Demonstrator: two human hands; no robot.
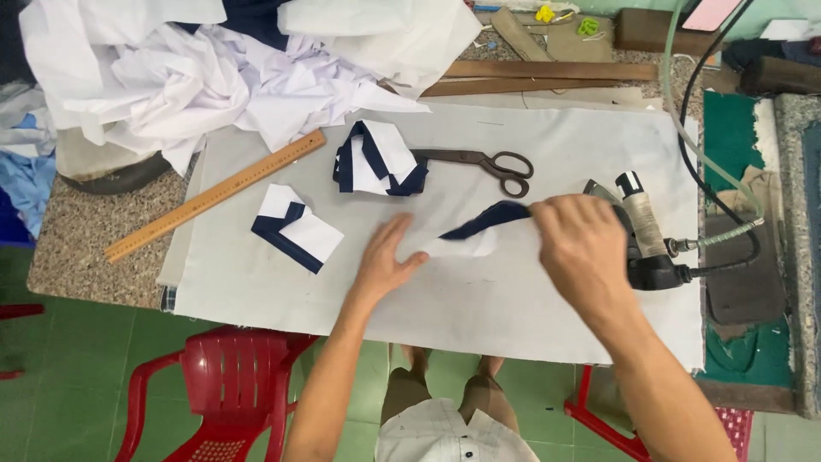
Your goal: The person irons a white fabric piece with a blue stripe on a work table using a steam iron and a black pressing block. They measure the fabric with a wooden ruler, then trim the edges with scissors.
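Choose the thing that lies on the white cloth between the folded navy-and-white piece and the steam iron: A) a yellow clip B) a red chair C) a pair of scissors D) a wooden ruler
C: the dark scissors lie on the white cloth, right of the folded piece and left of the iron.

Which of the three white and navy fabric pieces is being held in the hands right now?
The rightmost piece, pinched by the right hand and pressed by the left hand; the other two lie untouched near the ruler and scissors.
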